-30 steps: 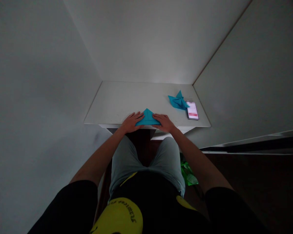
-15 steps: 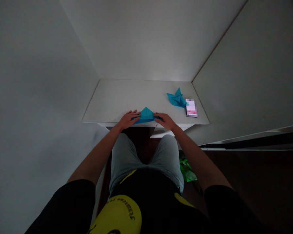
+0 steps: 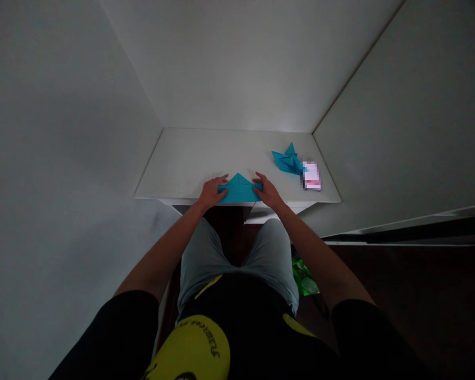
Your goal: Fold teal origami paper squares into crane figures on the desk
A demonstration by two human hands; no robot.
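A blue folded paper [image 3: 239,190], triangular with its point away from me, lies at the near edge of a white table [image 3: 190,158]. My left hand [image 3: 212,191] rests on its left corner with fingers pressed down on the paper. My right hand [image 3: 266,190] presses the right corner the same way. Both hands hold the paper against the tabletop. A second blue folded paper figure [image 3: 287,160] sits further back on the right, untouched.
A small blurred-out card or phone [image 3: 312,177] lies just right of the second figure. White walls close the table in on the left, back and right. A green bag [image 3: 304,279] lies on the dark floor by my right leg.
The paper was flattened lower half a second ago and now shows a fuller triangle again. Both hands shifted slightly inward along its corners.
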